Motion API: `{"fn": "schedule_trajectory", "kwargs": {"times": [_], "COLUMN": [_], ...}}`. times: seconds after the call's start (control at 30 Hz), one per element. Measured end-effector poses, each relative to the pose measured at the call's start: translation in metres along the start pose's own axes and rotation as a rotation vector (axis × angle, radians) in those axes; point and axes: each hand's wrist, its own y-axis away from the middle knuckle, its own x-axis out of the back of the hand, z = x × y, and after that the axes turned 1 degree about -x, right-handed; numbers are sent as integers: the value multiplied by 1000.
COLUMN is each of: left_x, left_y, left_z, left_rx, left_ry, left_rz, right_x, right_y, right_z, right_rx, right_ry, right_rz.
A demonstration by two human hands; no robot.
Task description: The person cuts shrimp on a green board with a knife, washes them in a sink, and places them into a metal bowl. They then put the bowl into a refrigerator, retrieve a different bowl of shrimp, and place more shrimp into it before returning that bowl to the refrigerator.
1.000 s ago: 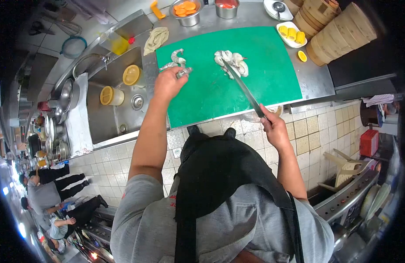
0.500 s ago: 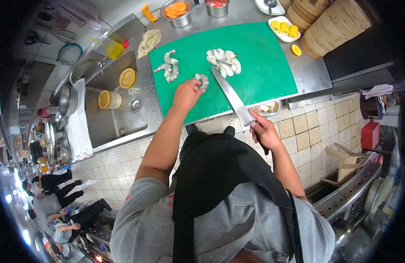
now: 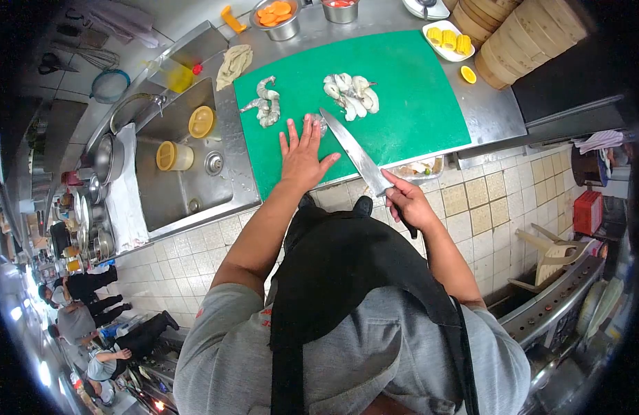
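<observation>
My left hand (image 3: 302, 155) lies flat with its fingers spread, fingertips on a single shrimp (image 3: 320, 124) on the green cutting board (image 3: 416, 90). In my right hand (image 3: 408, 200) is the dark handle of a large kitchen knife (image 3: 354, 152). The blade points up and left across the board's near edge, its tip beside that shrimp. Farther left on the board lie a few grey shrimp (image 3: 267, 104). A pile of paler, peeled-looking shrimp (image 3: 352, 95) sits near the middle, beyond the knife tip.
To the left is a steel sink (image 3: 174, 194) with yellow-lidded tubs (image 3: 174, 157). Behind the board stand a bowl of carrot slices (image 3: 276, 21) and a plate of corn (image 3: 449, 43). Bamboo steamers (image 3: 527, 45) are stacked at right. A tray of scraps (image 3: 416, 169) sits below the board's edge.
My left hand has gone from pinching the shrimp to lying flat with fingers spread over it. The knife has shifted left, its tip now close to that shrimp.
</observation>
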Motion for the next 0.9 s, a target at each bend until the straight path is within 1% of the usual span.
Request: {"fn": "schedule_trajectory", "kwargs": {"times": [0.37,0.47,0.63,0.8,0.9], "left_x": [1,1,0,1,1], "left_y": [0,-1,-1,-1,-1], "left_z": [-6,-7,-8,-9,-9], "left_rx": [-40,-49,-56,-52,-54], "left_ry": [-5,-25,-34,-31,-23], "left_rz": [-40,-47,-40,-54,-46], "right_x": [1,-1,-11,-21,-15], "right_y": [-3,-11,-29,-39,-37], "right_z": [6,3,-9,-19,-12], "right_rx": [32,34,70,47,46], "right_ry": [20,2,56,53,27], "right_rz": [-9,-11,-26,-13,-40]}}
